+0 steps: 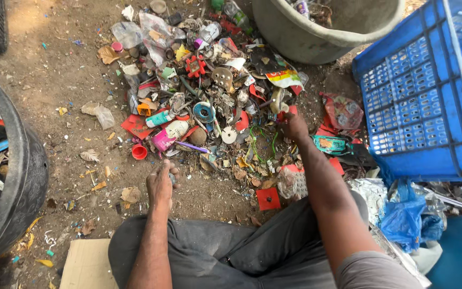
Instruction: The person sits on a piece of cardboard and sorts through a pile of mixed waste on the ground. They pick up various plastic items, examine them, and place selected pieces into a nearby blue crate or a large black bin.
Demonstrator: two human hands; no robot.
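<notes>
Blue crate [423, 101] glossy plastic; cardboard [86, 265] matt; ground [54, 75] rough dirt.

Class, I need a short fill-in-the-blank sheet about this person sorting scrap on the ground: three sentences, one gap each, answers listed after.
1. The large latticed plastic crate at the upper right is coloured ____.
2. The person's right hand reaches into the heap of mixed plastic scrap, while the left hand rests nearer the person's ____.
3. Just left of the heap, a small round plastic cap on the dirt is coloured ____.

Missing words: blue; knee; red
</notes>
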